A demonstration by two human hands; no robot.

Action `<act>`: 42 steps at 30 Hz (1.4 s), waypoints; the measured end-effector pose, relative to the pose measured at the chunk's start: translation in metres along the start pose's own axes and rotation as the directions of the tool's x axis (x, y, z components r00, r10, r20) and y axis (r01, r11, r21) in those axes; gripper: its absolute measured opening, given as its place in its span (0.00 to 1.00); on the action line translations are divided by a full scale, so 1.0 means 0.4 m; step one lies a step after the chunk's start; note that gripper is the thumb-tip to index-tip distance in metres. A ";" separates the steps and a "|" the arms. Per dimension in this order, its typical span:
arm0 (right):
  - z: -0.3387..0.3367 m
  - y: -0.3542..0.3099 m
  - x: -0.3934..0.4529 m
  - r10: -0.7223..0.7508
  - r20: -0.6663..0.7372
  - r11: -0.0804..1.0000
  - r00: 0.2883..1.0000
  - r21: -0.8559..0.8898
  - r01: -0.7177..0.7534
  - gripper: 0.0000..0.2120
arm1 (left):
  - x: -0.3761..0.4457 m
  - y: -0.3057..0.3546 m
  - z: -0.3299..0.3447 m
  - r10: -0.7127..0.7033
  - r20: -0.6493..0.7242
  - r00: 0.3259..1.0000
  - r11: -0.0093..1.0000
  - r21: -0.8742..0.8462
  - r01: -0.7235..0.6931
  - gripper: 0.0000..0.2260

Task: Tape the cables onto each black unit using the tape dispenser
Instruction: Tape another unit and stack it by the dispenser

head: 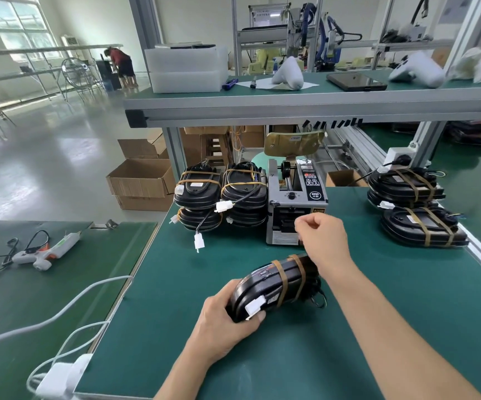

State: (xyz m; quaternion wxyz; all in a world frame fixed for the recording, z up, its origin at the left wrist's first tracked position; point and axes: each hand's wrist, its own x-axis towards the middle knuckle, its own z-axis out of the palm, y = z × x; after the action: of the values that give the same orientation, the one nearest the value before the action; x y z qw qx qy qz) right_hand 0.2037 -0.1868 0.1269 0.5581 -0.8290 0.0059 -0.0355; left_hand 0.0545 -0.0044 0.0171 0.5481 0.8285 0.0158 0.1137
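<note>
**Ana:** Head view first, and it is the only one. Left hand (227, 316) grips the near end of a flat black plastic unit (273, 287), fingers curled under it and thumb over a white connector at its edge. The unit lies tilted on the green bench mat (175, 269), with two tan tape bands already across it.

**Ben:** And the right hand (324, 236)?

**Ana:** Up at the mouth of the grey boxy tape dispenser (294, 209), fingers curled in as if pinching. Whether a strip is between them, I cannot tell.

**Ben:** So which step?

**Ana:** I judge it to be fetching another strip for the held unit. Next it calls for pulling the strip free and laying it over the cable bundle (317, 295) at the unit's far end.

**Ben:** The rest?

**Ana:** Banded black units stacked at the right (418, 226); those at the left of the dispenser (222, 194) have loose white plugs hanging.
</note>
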 end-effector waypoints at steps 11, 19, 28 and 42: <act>0.045 0.026 0.154 0.302 0.051 0.946 0.952 0.107 -0.306 0.03 | 0.004 -0.010 0.000 -0.037 -0.001 0.999 0.999 -0.002 0.037 0.20; 0.052 0.001 0.169 0.487 0.156 0.818 0.859 0.263 -0.511 0.02 | 0.000 -0.002 0.001 -0.040 -0.012 0.999 0.999 0.013 0.040 0.19; 0.069 -0.004 0.188 0.583 0.187 0.724 0.791 0.322 -0.610 0.16 | -0.003 0.018 -0.002 -0.049 -0.015 0.999 0.999 -0.010 0.049 0.18; -0.026 0.062 0.128 0.465 0.294 0.825 0.835 0.199 -0.529 0.05 | -0.004 0.022 -0.004 -0.036 -0.013 0.999 0.999 0.008 0.036 0.17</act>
State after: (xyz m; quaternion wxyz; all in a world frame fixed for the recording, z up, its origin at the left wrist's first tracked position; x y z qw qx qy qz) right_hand 0.2549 -0.2084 0.1107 0.6528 -0.7119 0.1528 0.2088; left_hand 0.0518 -0.0068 0.0255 0.5463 0.8297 0.0346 0.1089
